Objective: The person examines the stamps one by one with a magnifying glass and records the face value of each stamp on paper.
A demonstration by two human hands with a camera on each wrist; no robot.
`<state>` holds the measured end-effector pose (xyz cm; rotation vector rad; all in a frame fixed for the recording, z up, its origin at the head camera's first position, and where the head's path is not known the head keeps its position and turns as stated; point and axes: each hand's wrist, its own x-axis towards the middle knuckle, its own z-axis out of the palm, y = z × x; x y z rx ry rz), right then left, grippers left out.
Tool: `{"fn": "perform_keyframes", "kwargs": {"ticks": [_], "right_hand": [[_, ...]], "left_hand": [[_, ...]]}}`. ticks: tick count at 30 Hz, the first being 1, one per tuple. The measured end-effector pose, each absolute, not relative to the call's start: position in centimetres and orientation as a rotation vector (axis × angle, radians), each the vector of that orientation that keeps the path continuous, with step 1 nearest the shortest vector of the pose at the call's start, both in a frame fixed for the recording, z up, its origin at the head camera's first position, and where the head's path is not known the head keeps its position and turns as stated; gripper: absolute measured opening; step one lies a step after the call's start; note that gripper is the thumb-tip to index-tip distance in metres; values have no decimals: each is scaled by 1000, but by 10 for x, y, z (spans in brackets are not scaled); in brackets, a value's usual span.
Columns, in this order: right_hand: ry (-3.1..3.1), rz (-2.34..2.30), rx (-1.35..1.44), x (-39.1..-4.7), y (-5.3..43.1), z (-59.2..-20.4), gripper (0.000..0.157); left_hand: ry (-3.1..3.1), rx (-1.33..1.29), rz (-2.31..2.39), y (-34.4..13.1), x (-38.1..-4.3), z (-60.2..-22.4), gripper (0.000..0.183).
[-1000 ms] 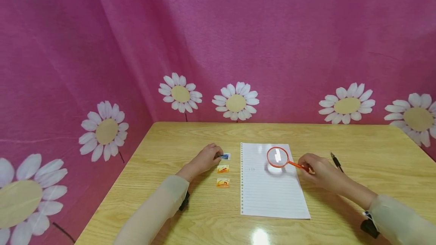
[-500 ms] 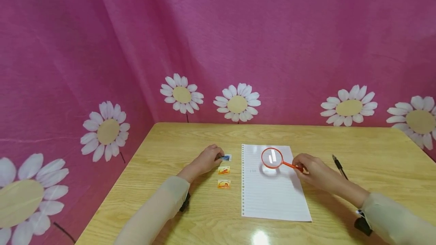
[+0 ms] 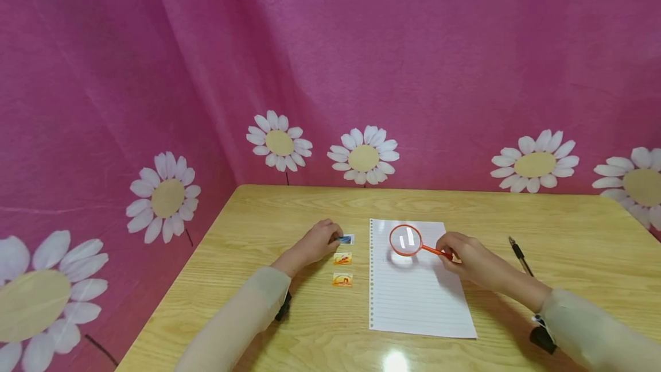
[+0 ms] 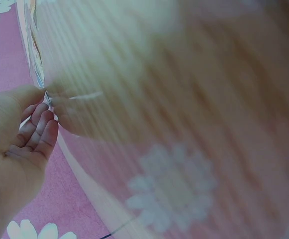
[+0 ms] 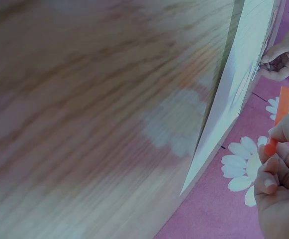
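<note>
Three small stamp-like pictures lie in a column on the table. At the far end is a blue stamp [image 3: 347,239], with two yellow-and-red stamps [image 3: 342,259] below it. My left hand [image 3: 319,241] pinches the left edge of the blue one between thumb and fingers; the left wrist view shows those fingertips [image 4: 46,94] meeting right at the tabletop. In my right hand [image 3: 469,257] is the handle of a red-rimmed magnifying glass [image 3: 405,240], held over the upper part of a lined sheet [image 3: 418,303]. Only its orange handle [image 5: 283,104] shows in the right wrist view.
A black pen [image 3: 520,254] lies on the wooden table [image 3: 258,332], to the right of the sheet. Behind and to the left hangs a pink cloth [image 3: 439,73] with white daisies. Light glares off the table near the front.
My right hand has carried the magnifying glass left across the upper part of the sheet. The left hand stays at the blue stamp. The head view has shifted slightly.
</note>
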<state>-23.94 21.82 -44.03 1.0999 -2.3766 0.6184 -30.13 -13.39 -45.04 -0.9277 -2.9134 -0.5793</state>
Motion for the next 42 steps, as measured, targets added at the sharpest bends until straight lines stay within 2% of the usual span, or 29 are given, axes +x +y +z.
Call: {"fn": "perform_keyframes", "kwargs": {"ticks": [13,21,34,42], "right_hand": [[-2268,616,1200,-252,202,-440,29],[-2285,637,1224,-257,192,-439,18],[-2244,593,1266,-268,176,-439,29],[-2240,582,1272,-271,167,-442,29]], "left_hand": [[-2916,-894,-587,-134,-303,-449,12],[-2907,-913,-557,-134,-302,-449,12],[-2902,-923,-567,-134,-303,-449,12],[-2889,-938,-578,-135,-303,-450,12]]}}
